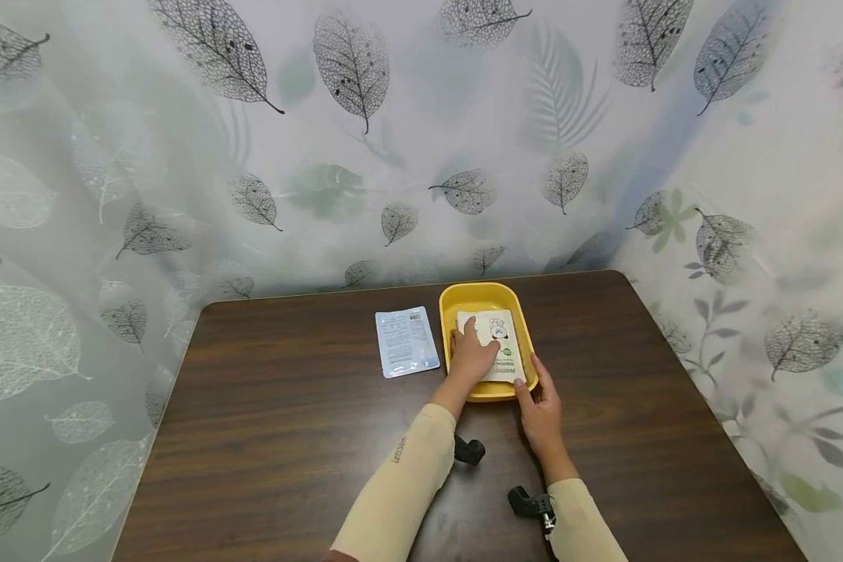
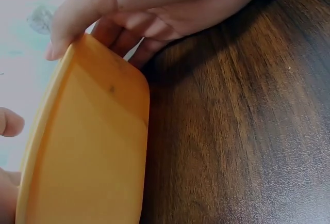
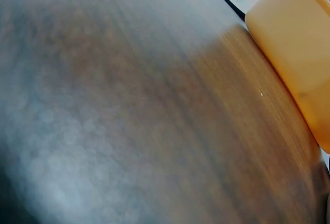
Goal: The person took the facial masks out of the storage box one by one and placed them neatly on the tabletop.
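Observation:
A cream flat packet [image 1: 511, 359] with a small cartoon animal and green print lies in the yellow tray [image 1: 481, 293] at the table's far side. My left hand [image 1: 472, 357] reaches over the tray's near left side, its index finger and thumb spread on the packet and covering part of it. At the near right corner, my right hand [image 1: 542, 410] grips the tray, thumb on the rim and fingers around the outside. That hold shows closely in the left wrist view, where the right hand [image 2: 154, 7] pinches the corner of the tray [image 2: 93, 146].
A pale blue flat packet [image 1: 406, 342] with a barcode lies left of the tray on the dark wooden table [image 1: 288, 437]. Behind the table's far edge hangs a leaf-patterned curtain [image 1: 407, 156]. The right wrist view shows the tray's outer wall [image 3: 294, 43].

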`<action>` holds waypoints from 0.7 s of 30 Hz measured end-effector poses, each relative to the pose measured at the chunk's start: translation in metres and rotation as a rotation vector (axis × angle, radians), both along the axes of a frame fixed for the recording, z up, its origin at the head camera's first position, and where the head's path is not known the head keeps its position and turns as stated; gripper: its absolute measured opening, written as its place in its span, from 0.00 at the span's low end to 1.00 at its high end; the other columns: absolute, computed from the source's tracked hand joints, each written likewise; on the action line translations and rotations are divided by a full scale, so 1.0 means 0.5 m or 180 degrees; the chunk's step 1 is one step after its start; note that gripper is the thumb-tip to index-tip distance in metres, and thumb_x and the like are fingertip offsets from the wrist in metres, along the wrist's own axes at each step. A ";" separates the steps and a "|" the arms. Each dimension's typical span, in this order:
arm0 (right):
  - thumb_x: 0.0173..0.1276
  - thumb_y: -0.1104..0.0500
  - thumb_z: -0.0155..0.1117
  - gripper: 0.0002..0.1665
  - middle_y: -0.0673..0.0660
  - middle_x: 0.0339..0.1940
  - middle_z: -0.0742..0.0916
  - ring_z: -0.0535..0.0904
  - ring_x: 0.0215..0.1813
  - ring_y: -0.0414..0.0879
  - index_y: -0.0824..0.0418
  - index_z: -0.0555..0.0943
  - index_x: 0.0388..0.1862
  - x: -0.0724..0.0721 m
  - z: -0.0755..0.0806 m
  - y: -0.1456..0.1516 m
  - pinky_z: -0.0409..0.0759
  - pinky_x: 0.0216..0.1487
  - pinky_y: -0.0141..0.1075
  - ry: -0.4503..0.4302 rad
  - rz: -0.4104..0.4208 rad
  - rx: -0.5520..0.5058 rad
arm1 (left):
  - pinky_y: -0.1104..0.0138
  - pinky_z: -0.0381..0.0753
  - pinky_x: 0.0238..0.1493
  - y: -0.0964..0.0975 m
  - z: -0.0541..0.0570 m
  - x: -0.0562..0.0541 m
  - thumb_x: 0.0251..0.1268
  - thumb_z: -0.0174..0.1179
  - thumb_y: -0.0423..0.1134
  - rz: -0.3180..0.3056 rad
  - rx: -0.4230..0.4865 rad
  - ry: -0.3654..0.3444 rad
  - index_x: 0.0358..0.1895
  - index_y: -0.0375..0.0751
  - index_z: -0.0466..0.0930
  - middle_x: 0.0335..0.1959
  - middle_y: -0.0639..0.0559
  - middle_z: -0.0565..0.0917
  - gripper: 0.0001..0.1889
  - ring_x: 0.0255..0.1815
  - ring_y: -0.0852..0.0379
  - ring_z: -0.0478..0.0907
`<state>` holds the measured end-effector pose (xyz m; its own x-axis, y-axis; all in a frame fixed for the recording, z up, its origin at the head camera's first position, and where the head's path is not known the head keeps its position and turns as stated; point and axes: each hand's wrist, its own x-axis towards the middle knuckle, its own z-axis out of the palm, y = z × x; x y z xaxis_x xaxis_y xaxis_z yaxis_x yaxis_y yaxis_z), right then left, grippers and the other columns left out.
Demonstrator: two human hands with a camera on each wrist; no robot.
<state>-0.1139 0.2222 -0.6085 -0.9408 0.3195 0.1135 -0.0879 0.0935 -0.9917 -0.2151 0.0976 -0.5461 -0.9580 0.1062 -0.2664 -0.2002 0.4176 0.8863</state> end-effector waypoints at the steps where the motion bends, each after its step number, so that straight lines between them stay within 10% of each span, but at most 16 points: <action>1: 0.78 0.64 0.57 0.36 0.58 0.83 0.64 0.58 0.83 0.54 0.55 0.61 0.82 0.000 -0.001 -0.001 0.64 0.66 0.13 -0.0005 0.0001 -0.0018 | 0.44 0.56 0.81 0.000 -0.001 0.001 0.70 0.57 0.46 -0.0005 -0.0015 0.0019 0.82 0.48 0.54 0.84 0.31 0.44 0.39 0.86 0.38 0.43; 10: 0.78 0.67 0.55 0.36 0.63 0.83 0.62 0.58 0.83 0.56 0.62 0.59 0.82 0.008 0.036 -0.009 0.66 0.66 0.14 -0.0140 0.0060 -0.0048 | 0.44 0.55 0.81 0.000 -0.002 0.007 0.71 0.56 0.46 -0.0138 -0.0235 0.0174 0.81 0.52 0.59 0.84 0.33 0.44 0.35 0.86 0.38 0.42; 16: 0.78 0.65 0.56 0.36 0.61 0.83 0.63 0.60 0.82 0.55 0.58 0.60 0.82 0.003 0.007 -0.003 0.67 0.66 0.15 -0.0028 0.0030 -0.0028 | 0.48 0.58 0.81 -0.002 -0.004 0.013 0.71 0.56 0.45 -0.0272 -0.0548 0.0556 0.79 0.50 0.63 0.84 0.35 0.50 0.33 0.85 0.40 0.48; 21: 0.78 0.66 0.56 0.36 0.59 0.83 0.64 0.59 0.82 0.55 0.57 0.60 0.82 0.005 0.014 -0.002 0.66 0.67 0.15 -0.0133 0.0004 -0.0028 | 0.50 0.60 0.81 -0.004 -0.009 0.010 0.70 0.59 0.45 -0.0242 -0.0254 0.0673 0.77 0.49 0.66 0.84 0.45 0.54 0.32 0.84 0.44 0.53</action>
